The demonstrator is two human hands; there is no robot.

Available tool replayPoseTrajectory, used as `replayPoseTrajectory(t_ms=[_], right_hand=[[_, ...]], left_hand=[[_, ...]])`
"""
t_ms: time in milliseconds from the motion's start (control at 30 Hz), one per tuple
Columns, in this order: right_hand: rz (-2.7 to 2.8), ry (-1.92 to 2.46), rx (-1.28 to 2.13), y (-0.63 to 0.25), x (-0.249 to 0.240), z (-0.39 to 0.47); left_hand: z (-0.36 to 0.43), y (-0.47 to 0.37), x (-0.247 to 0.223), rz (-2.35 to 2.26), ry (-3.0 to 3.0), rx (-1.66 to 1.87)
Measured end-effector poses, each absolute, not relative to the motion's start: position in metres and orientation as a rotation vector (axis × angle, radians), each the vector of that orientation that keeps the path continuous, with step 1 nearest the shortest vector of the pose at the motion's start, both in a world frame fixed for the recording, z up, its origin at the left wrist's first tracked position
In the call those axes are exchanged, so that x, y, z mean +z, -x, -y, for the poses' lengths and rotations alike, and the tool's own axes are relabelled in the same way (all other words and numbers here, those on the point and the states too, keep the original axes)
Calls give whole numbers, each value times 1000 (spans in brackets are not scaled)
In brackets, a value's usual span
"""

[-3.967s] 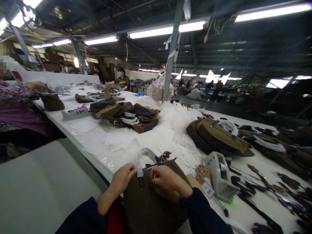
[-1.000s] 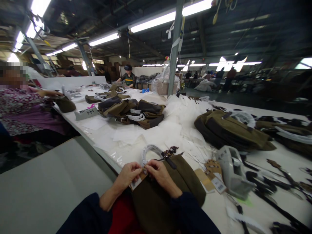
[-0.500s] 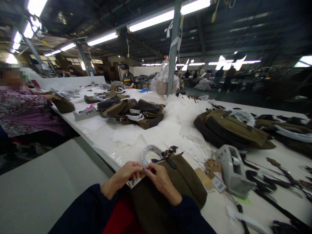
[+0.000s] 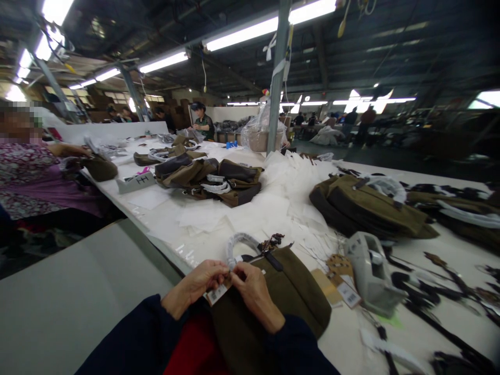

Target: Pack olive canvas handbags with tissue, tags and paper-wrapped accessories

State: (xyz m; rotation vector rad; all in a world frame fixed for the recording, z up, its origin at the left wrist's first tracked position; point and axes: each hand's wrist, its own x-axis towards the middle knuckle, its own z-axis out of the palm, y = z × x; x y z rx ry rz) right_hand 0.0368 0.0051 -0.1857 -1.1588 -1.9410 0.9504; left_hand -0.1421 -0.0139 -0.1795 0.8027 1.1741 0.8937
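Note:
An olive bag [image 4: 292,286] lies at the table's near edge, its wrapped handle [image 4: 238,242] standing up beyond my hands. My left hand [image 4: 201,284] is closed in a pinch beside the base of that handle, near a hang tag [image 4: 217,294] with a white barcode label. Close against it, my right hand [image 4: 253,291] pinches at the same spot over the bag. Whatever lies between the fingertips is too small to make out. A dark patterned bundle [image 4: 272,242] rests by the bag's top.
Stacked bags [image 4: 211,179] lie mid-table, with another pile [image 4: 371,205] at right. A grey tape dispenser [image 4: 373,273] stands near brown tags [image 4: 340,268] and dark straps. White sheets [image 4: 289,182] cover the centre. A person [image 4: 39,172] handles a bag at left.
My right hand has shifted slightly left, and the tag's label shows more fully. The person at left has moved an arm, and a person at the back has changed posture.

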Motion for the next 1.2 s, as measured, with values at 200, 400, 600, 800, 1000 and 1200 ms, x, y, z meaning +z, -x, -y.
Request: replayPoseTrajectory(t_ms=[200, 400, 600, 800, 1000, 1200], right_hand=[[1945, 1184, 883, -35, -187, -4], [1942, 1229, 771, -30, -187, 0], [1948, 1228, 680, -28, -190, 4], [1951, 1200, 719, -31, -190, 2], [1945, 1196, 756, -32, -191, 0], [2019, 1218, 738, -35, -187, -2]], left_hand=[[16, 138, -176, -1176, -806, 915], [19, 134, -175, -1201, -828, 943], [19, 134, -178, -1211, -839, 965], [16, 136, -179, -1165, -828, 963], [16, 138, -178, -1149, -798, 954], [18, 133, -178, -1226, -878, 995]])
